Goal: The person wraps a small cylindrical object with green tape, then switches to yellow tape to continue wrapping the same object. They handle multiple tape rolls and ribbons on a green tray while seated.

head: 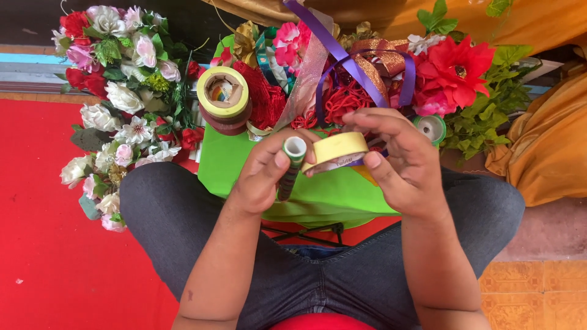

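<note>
The left hand had its fingers curled tight around a green tube with a white open end, held upright. Just beside it, the right hand pinched a yellow tape roll between thumb and fingertips, tilted, nearly touching the tube's top. Both sat above a bright green cloth over the person's lap. Beyond lay a stack of tape rolls, tangled purple ribbon, a red flower, and a bouquet on the red carpet.
</note>
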